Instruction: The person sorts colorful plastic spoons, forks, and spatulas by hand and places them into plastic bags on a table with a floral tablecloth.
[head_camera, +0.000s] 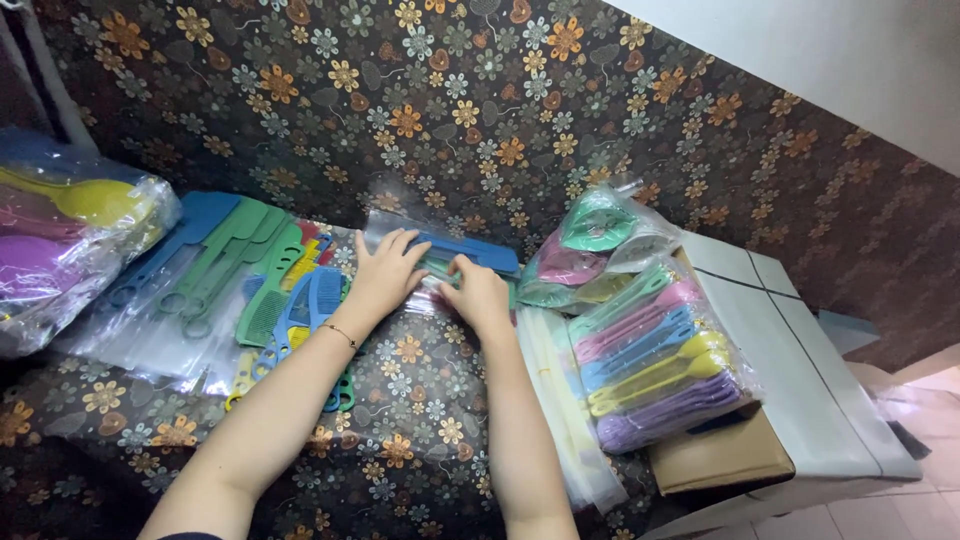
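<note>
- Far left of the clear plastic sleeve holding a blue comb set (455, 255): a bulging clear bag of yellow and purple plastic brushes (60, 235), on the dark floral tablecloth (410, 440).
- Nearer left of the sleeve: loose green, blue and yellow plastic combs (265, 290) fanned flat, apparently for easy picking.
- Left hand (385, 275): fingers spread flat on the sleeve's left end, pinning it down.
- Right hand (478, 292): fingers curled, pinching the sleeve's near edge; likely holding its mouth steady.
- Right of the sleeve: stacked clear packs of pastel combs (655, 355), leaning on a white-topped cardboard box (790, 370), likely to keep them from sliding.
</note>
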